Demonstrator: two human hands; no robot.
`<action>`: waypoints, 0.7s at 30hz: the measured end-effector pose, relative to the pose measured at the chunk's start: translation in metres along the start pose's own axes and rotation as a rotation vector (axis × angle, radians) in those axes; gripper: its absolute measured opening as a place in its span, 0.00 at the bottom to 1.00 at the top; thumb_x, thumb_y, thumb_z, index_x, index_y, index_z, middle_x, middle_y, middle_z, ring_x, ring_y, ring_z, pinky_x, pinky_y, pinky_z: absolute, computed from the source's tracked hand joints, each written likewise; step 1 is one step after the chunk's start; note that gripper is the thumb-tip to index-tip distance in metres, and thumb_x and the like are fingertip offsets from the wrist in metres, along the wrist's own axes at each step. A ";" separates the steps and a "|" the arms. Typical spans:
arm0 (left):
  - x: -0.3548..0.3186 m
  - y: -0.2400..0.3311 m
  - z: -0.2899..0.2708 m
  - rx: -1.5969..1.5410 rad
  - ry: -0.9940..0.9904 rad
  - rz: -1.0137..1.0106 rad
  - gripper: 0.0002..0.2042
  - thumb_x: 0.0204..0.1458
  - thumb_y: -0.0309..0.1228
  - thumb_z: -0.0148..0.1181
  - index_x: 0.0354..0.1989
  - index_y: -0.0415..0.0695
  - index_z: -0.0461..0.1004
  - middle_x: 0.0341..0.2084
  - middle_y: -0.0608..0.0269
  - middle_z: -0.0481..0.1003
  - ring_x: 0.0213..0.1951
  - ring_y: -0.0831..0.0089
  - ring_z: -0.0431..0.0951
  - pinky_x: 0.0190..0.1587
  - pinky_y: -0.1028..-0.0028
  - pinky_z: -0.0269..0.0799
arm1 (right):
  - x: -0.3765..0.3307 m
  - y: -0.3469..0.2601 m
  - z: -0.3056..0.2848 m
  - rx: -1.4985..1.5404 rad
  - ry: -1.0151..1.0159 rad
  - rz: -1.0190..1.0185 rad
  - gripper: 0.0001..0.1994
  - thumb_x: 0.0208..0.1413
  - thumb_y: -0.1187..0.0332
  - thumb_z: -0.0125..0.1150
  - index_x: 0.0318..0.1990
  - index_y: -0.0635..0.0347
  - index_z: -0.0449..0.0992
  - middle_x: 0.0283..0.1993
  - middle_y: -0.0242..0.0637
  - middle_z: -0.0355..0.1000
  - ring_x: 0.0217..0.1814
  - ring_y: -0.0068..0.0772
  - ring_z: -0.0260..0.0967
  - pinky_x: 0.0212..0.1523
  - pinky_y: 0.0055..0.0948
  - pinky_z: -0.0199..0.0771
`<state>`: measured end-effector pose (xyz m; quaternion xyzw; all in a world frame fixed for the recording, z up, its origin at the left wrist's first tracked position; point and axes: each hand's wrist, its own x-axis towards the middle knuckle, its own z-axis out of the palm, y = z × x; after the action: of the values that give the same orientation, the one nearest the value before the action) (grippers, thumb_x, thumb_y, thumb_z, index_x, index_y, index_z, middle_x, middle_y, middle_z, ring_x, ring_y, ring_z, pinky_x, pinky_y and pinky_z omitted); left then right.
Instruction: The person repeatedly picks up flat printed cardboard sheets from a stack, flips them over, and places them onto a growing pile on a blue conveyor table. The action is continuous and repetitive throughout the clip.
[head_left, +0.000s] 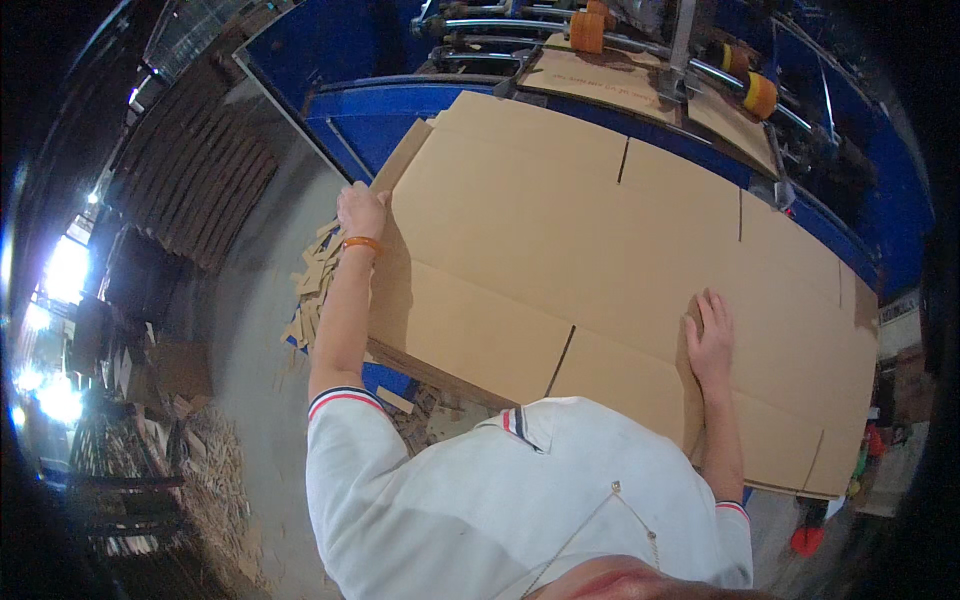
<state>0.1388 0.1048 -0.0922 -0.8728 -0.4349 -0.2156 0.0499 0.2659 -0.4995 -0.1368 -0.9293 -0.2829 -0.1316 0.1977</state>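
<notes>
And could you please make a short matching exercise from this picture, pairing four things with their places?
Things:
1. Left hand
2. Right hand
3. Orange bracelet
4. Orange roller

Places:
A. Worn on the left arm
B. On a metal rod across the top of the view
C. At the left end of the cardboard
D. Over the right half of the cardboard

Pairs: 1-C, 2-D, 3-A, 4-B

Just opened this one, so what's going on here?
A person in a white short-sleeved shirt is handling a large, flat, slotted brown cardboard sheet before a blue metal machine with orange rollers. The left hand is at the sheet's left edge; the right hand lies palm-down on top. Brown cardboard scraps lie beyond that edge.
</notes>
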 end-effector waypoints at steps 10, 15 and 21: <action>0.019 -0.069 -0.158 -2.122 -1.156 0.174 0.41 0.52 0.58 0.56 0.63 0.35 0.59 0.57 0.51 0.68 0.58 0.62 0.68 0.62 0.63 0.60 | -0.072 -0.008 -0.029 0.015 0.058 0.198 0.22 0.55 0.65 0.59 0.58 0.60 0.68 0.66 0.49 0.59 0.69 0.53 0.53 0.67 0.46 0.54; -0.169 0.036 -0.217 -2.054 -0.588 0.642 0.44 0.49 0.54 0.61 0.68 0.39 0.52 0.66 0.47 0.54 0.66 0.55 0.56 0.66 0.57 0.54 | -0.131 0.011 -0.040 -0.065 0.212 0.476 0.23 0.55 0.66 0.59 0.58 0.64 0.67 0.65 0.55 0.58 0.68 0.56 0.53 0.66 0.47 0.54; -0.204 0.005 -0.151 -0.856 -0.254 0.017 0.37 0.45 0.34 0.68 0.64 0.38 0.58 0.60 0.50 0.63 0.59 0.59 0.65 0.61 0.62 0.60 | -0.251 0.157 -0.079 -0.405 0.908 1.046 0.24 0.54 0.56 0.60 0.51 0.68 0.70 0.56 0.53 0.67 0.57 0.57 0.64 0.60 0.49 0.62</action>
<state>-0.0156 -0.0906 -0.0409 -0.8379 -0.3018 -0.2669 -0.3681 0.1442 -0.7729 -0.2024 -0.8152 0.3389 -0.4427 0.1569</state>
